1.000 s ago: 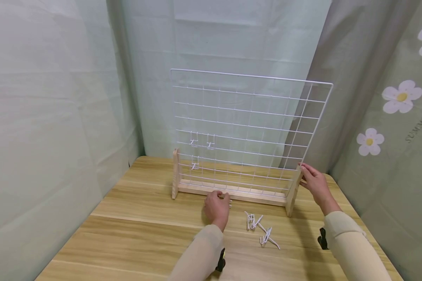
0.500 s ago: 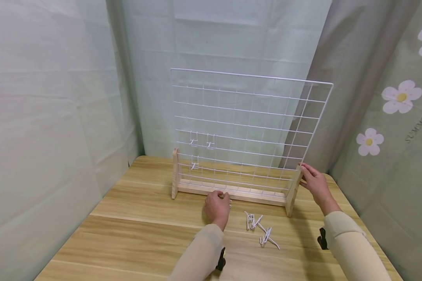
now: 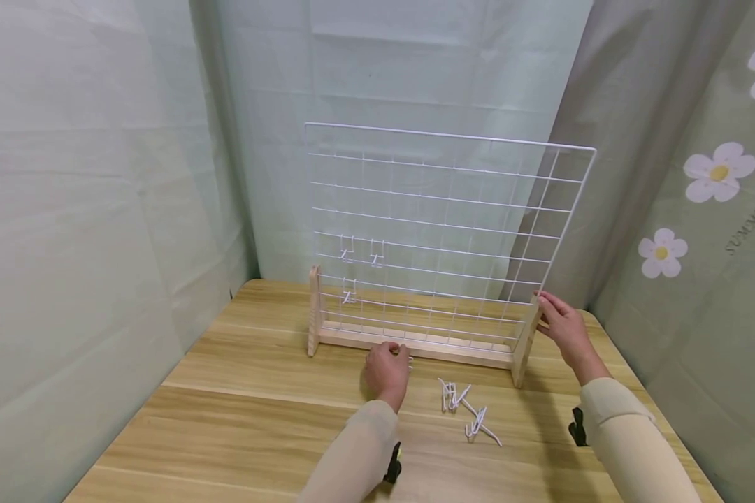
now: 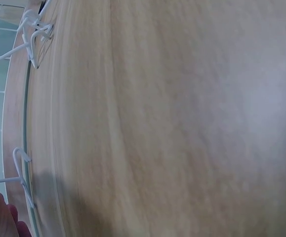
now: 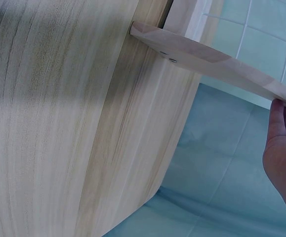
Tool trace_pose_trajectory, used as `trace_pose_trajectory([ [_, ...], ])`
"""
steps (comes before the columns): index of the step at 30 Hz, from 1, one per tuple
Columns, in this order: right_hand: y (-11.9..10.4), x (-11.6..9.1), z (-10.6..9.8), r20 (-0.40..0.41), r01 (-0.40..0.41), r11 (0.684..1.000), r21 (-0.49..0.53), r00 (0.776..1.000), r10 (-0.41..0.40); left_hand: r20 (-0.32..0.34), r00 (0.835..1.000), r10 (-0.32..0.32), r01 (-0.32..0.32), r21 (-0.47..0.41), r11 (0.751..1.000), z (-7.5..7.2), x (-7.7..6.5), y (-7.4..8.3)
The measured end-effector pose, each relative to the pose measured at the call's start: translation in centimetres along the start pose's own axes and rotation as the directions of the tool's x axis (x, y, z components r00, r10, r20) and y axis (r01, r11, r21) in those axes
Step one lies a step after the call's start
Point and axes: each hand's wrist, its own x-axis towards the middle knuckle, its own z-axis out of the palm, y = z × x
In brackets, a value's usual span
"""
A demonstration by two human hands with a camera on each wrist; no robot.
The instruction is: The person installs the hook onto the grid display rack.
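A white wire grid panel [image 3: 453, 188] stands upright in a wooden stand [image 3: 415, 344]. Three white wire hooks hang on its left part, one of them a hook [image 3: 376, 254] in the upper row. My left hand [image 3: 386, 374] is low in front of the stand's base, fingers curled on a white hook [image 4: 20, 173] whose prongs stick out beside it; the fingertips are mostly hidden. At the right, my right hand [image 3: 568, 337] grips the upper end of the stand's wooden side post [image 3: 526, 341], next to the panel's edge.
Several loose white hooks [image 3: 453, 396] lie in a tangle on the wood-grain table [image 3: 239, 412], between the two forearms. Pale green cloth [image 3: 390, 77] hangs behind, and a flowered cloth [image 3: 698, 279] is on the right. The table's back edge runs behind the stand.
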Motion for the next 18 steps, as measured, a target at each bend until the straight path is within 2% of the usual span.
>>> trace_pose_trajectory([
  [6, 0.0, 0.0, 0.0, -0.001, 0.0, 1.0, 0.0, 1.0, 0.0, 0.004, 1.0, -0.005, 0.005, -0.013, 1.0, -0.3, -0.1, -0.1],
  [11, 0.1, 0.0, 0.0, -0.005, -0.004, 1.0, 0.002, 1.0, 0.004, 0.016, 1.0, 0.02, -0.02, -0.022, 1.0, -0.6, -0.1, -0.2],
  [18, 0.0, 0.0, 0.1, -0.005, -0.004, 1.0, 0.011, 1.0, 0.004, 0.069, 0.995, 0.076, -0.079, 0.05, 0.996, -1.1, 0.5, -0.9],
])
